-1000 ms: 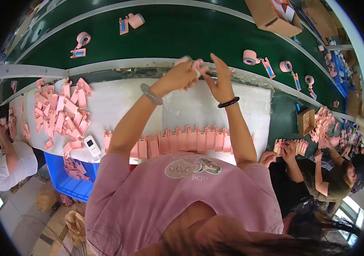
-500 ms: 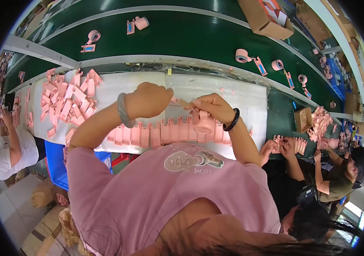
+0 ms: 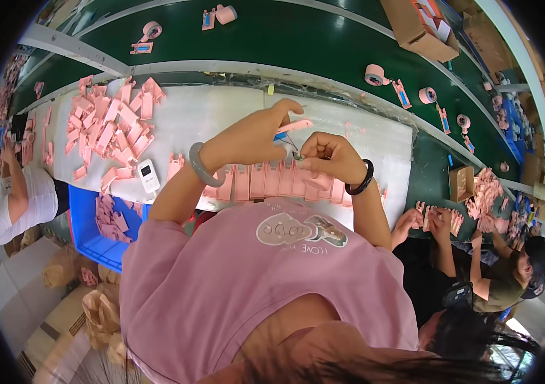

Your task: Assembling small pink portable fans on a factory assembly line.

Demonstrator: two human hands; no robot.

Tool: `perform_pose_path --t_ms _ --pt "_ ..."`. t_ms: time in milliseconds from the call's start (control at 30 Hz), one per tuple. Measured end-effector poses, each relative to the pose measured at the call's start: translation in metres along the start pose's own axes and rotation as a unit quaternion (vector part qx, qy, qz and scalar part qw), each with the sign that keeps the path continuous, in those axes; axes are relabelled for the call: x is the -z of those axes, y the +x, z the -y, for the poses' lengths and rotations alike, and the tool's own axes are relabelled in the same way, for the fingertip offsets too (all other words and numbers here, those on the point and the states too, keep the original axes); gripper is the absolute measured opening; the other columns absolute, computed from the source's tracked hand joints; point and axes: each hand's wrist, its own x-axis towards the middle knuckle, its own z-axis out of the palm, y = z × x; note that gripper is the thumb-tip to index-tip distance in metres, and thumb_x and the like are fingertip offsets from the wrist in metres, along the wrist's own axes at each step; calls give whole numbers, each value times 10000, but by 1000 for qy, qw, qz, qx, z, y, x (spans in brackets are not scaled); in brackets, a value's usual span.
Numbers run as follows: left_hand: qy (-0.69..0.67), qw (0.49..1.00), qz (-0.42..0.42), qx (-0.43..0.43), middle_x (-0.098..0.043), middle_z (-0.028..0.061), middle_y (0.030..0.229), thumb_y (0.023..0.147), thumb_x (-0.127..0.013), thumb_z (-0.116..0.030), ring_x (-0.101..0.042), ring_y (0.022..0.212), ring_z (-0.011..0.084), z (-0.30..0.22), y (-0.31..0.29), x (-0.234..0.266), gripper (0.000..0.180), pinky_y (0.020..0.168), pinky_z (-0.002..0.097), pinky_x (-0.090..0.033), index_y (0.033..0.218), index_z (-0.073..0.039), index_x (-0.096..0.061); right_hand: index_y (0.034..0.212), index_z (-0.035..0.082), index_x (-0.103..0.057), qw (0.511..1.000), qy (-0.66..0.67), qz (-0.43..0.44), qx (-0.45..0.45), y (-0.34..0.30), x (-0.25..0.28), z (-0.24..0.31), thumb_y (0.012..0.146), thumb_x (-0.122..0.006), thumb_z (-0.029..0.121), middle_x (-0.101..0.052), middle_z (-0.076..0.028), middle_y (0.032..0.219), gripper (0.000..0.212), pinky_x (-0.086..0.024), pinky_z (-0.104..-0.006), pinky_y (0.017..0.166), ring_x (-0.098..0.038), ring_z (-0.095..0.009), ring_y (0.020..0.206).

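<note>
My left hand (image 3: 253, 136), with a grey bangle at the wrist, holds a slim pink handle shell (image 3: 299, 126) that has a blue piece (image 3: 279, 136) in it. Thin dark wires run from there toward my right hand (image 3: 335, 159), which wears a black bracelet. Its thumb and fingertips are pinched on the wire ends; the small part there is too tiny to name. Just under the right hand sits a round pink housing (image 3: 315, 182), partly covered by it. A row of pink handle shells (image 3: 272, 181) stands side by side on the white mat, below both hands.
Loose pink shells (image 3: 109, 125) are heaped at left, near a white device with a dark display (image 3: 148, 176). A blue bin (image 3: 103, 251) holds more shells. Beyond the metal rail lies a green belt (image 3: 298, 48) with pink assemblies. Co-workers' hands (image 3: 423, 221) work at right.
The whole view has shifted a little. My left hand has opened out from a fist, and the shell with its blue piece and wires now shows. The white device has come into sight.
</note>
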Motion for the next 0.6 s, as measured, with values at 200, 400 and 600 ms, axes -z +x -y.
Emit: perform_pose_path --t_ms 200,400,600 --pt "-156 978 -102 -93 -590 65 860 864 -558 -127 -567 724 154 27 -4 -29 366 638 294 -477 1204 -21 -476 775 33 -546 884 -348 -288 120 -4 -27 -5 689 -735 4 -572 -47 629 210 -432 -273 536 -561 -141 595" --pt "-366 920 -138 5 -576 52 785 938 -406 -144 -525 531 86 28 -2 -48 287 461 228 -444 1178 -18 -497 840 59 -597 786 -373 -383 311 7 -36 -12 732 -708 -20 -631 -49 724 174 -444 -309 677 -576 -199 670" --pt "-360 924 -124 -20 -591 78 829 850 -324 -32 -517 507 104 25 -5 -47 394 450 245 -457 1205 2 -491 922 25 -607 768 -414 -363 326 2 -40 -14 803 -676 -26 -657 -107 876 147 -491 -277 688 -599 -193 771"
